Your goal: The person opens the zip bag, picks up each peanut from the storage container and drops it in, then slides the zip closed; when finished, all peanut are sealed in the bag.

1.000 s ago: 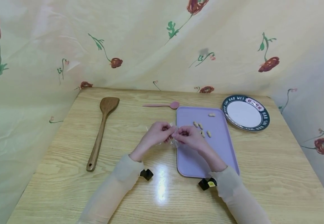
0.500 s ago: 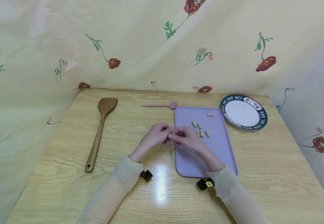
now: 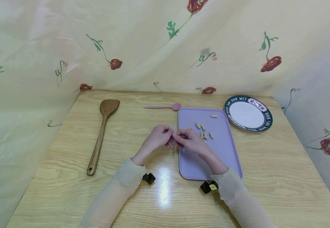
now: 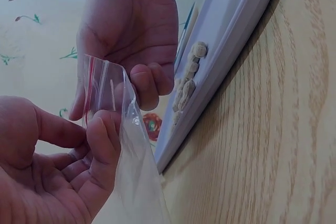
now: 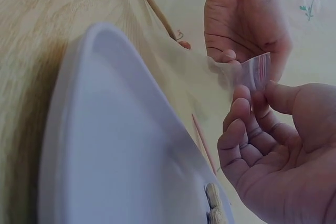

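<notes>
Between both hands hangs a clear zip-lock bag (image 4: 137, 169) with a red line along its top edge. My left hand (image 3: 159, 136) pinches that top edge between thumb and fingers. From the other side, my right hand (image 3: 191, 139) pinches the same edge, its fingertips close to the left ones. In the right wrist view the bag's red-striped corner (image 5: 257, 71) shows above the right thumb and fingers. The hands meet over the left rim of a purple tray (image 3: 210, 164). On the tray lie several unshelled peanuts (image 3: 211, 135), some partly behind the right hand.
A wooden spatula (image 3: 99, 144) lies at the left of the table. Behind the hands is a pink spoon (image 3: 176, 106), near the tray's far left corner. A white plate with a dark lettered rim (image 3: 268, 118) stands at the tray's far right. Floral cloth surrounds the table.
The bag has turned from lying spread flat between the hands to nearly edge-on in the head view. The hands have drawn slightly left and closer together, and the head view has shifted a little.
</notes>
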`<action>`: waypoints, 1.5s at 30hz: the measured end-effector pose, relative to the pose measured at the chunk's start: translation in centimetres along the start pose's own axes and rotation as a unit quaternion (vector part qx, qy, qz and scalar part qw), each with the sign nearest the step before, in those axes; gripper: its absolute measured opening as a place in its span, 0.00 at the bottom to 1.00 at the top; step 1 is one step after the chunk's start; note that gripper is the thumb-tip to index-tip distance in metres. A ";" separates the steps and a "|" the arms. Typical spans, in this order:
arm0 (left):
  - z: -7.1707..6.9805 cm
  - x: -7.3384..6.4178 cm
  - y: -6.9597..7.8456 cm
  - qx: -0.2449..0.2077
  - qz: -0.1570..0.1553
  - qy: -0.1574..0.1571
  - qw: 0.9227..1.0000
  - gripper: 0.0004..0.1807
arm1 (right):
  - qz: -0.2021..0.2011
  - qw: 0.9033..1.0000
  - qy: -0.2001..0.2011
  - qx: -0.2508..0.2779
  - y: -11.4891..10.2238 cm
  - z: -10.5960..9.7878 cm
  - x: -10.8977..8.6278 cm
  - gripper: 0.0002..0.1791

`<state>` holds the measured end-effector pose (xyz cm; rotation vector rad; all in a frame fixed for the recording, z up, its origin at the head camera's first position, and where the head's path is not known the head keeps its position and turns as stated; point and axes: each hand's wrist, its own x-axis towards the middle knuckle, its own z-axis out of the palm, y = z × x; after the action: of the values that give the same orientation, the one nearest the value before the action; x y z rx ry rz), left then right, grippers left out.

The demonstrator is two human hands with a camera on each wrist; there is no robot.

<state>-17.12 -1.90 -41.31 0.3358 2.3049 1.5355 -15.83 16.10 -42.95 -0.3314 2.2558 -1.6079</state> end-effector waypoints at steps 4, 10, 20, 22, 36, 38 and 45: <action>0.0 -0.1 0.1 0.011 0.001 0.009 1.000 0.15 | 0.003 1.000 -0.005 -0.002 0.0 0.0 0.0 0.14; 0.1 -0.1 0.1 0.017 -0.013 0.011 1.000 0.13 | -0.003 1.000 -0.011 -0.001 -0.1 0.1 0.0 0.13; -0.1 -0.1 0.2 0.001 -0.022 -0.008 1.000 0.11 | 0.004 1.000 -0.007 -0.002 -0.3 0.0 -0.2 0.13; -0.2 -0.1 0.2 0.005 -0.020 -0.009 1.000 0.11 | 0.004 1.000 -0.007 0.001 -0.4 0.0 -0.2 0.12; -0.1 -0.2 0.2 0.033 -0.018 0.009 0.999 0.12 | -0.017 1.000 0.018 -0.018 -0.2 0.1 0.0 0.12; -0.1 -0.1 0.2 0.024 -0.021 0.010 0.999 0.11 | -0.011 0.999 0.027 -0.012 -0.2 0.1 0.0 0.12; -0.4 -0.1 -0.1 -0.013 -0.032 0.014 0.999 0.10 | 0.019 0.999 0.044 -0.005 -0.2 -0.1 0.1 0.12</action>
<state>-17.23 -2.32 -41.22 0.2337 2.2916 1.5474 -15.96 16.09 -42.75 -0.2224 2.3212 -1.6216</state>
